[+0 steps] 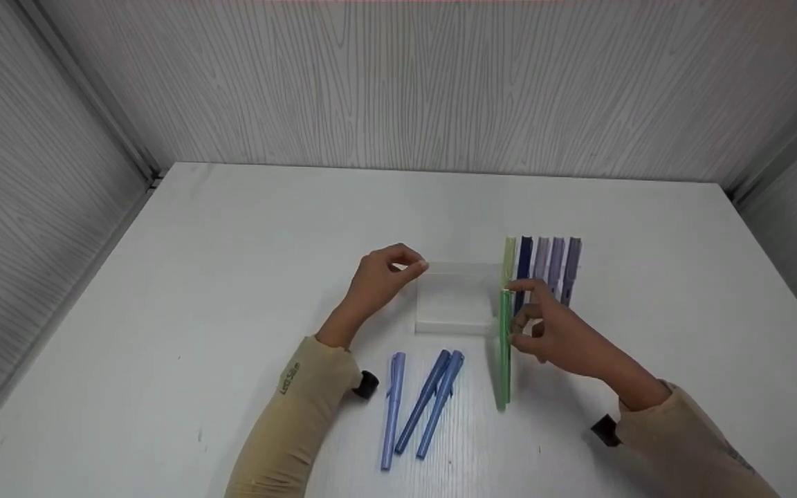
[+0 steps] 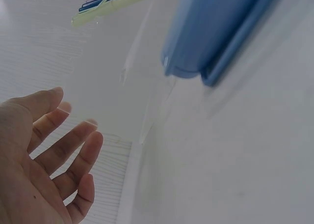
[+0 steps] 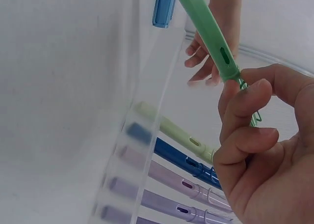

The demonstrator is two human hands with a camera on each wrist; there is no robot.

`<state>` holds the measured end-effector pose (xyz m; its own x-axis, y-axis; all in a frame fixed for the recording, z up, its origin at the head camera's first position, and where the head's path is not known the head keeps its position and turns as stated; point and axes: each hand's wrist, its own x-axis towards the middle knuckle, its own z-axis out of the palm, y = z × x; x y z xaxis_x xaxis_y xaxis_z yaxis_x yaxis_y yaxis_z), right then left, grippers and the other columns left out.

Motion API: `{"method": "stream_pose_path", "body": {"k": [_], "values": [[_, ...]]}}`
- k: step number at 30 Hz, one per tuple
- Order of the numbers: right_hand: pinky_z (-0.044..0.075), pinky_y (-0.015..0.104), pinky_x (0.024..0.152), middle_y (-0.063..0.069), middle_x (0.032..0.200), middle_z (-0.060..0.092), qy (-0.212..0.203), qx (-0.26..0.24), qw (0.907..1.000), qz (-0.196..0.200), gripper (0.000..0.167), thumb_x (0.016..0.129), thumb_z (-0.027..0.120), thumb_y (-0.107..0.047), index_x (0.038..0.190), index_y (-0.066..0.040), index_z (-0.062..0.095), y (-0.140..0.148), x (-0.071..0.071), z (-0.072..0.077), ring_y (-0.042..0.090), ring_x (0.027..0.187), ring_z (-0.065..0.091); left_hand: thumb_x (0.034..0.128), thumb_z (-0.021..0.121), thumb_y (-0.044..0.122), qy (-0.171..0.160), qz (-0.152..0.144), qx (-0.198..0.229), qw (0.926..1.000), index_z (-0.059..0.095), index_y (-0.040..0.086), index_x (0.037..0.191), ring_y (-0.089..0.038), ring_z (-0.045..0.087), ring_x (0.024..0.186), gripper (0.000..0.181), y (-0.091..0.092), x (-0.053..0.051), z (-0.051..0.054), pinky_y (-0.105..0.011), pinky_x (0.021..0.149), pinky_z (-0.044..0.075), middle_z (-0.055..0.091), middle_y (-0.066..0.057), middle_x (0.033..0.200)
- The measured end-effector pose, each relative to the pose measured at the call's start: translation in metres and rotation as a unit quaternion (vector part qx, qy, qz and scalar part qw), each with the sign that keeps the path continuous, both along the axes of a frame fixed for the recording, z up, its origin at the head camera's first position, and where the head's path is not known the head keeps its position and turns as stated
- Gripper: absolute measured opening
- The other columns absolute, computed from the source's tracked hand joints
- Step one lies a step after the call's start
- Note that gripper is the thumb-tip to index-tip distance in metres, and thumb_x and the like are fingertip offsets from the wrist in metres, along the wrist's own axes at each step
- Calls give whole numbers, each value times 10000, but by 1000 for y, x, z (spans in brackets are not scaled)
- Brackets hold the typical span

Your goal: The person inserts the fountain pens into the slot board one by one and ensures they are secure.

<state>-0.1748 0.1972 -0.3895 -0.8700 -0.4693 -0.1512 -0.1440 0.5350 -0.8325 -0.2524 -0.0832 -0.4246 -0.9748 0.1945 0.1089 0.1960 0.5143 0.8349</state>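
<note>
My right hand (image 1: 554,328) pinches a green pen (image 1: 504,360) between thumb and fingers, its clip end in the grip. The pen is over the right part of a clear plastic case (image 1: 454,328). A pale green pen (image 1: 509,254), a dark blue pen (image 1: 524,257) and several purple pens (image 3: 169,179) lie side by side in the case, at its right. At the far left corner of the case, my left hand (image 1: 385,277) pinches the edge with thumb and forefinger; the other fingers are loosely bent in the left wrist view.
In front of the case, a light blue-violet pen (image 1: 393,415) and two blue pens (image 1: 420,408) lie on the white table (image 1: 232,242). The two blue ones touch near their cap ends. Wood-grain panels (image 1: 371,83) stand behind and at both sides.
</note>
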Motion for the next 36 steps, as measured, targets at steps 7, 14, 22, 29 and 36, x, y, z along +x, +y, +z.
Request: {"method": "stream_pose_path", "body": {"k": [7,14,22,29,36], "values": [[463,246,516,115,927,577,250,-293,9992,-95,692,895,657,-100,1431,-138,221,-3,-1,6,109,566,493,921,650,338,20,14,-12,10000,708,163,1016,-162,631,1025,207,0,0,-1,-335,896,512,717,1,1032],[477,233,533,122,923,569,497,-374,9972,-409,652,898,639,-56,1409,-133,241,-7,-5,12,118,572,519,919,653,335,32,20,-19,10000,709,160,1018,-161,631,1013,209,0,0,-1,-334,892,513,719,4,1028],[460,234,554,116,911,579,820,-461,9930,-718,666,887,637,-20,1419,-111,247,-10,-8,19,166,641,565,918,653,337,30,28,-77,10000,709,159,1027,-159,630,1019,216,0,0,-1,-333,901,513,716,2,1030],[443,223,539,115,886,583,1212,-551,9876,-830,673,891,653,-32,1423,-117,249,-12,-12,22,173,624,558,917,650,358,7,25,-93,10000,707,161,1033,-161,628,1005,236,0,1,-1,-332,890,516,714,3,1034],[442,225,546,108,893,589,1518,-466,9828,-944,656,905,651,-60,1421,-145,255,-12,-15,21,215,612,562,922,644,345,109,-51,-51,9999,709,158,1011,-158,637,1016,217,-1,0,0,-329,903,508,720,4,1028]]}}
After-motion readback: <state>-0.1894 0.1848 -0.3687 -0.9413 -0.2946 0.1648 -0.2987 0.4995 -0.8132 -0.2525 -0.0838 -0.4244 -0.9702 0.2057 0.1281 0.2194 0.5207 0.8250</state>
